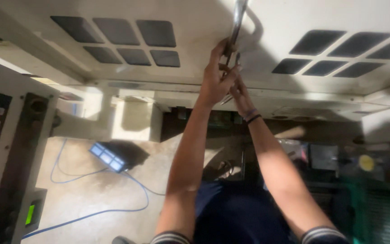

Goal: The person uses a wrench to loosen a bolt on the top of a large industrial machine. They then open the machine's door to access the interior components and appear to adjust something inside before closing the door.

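both my hands meet at the cream panel (pixel 204 27): left hand (pixel 216 80) is clenched round the metal bar (pixel 237 27), whose top is cut off by the frame. right hand (pixel 239 92) sits half hidden behind it; i cannot tell its grip. small tool (pixel 227 98) between them is blurred.
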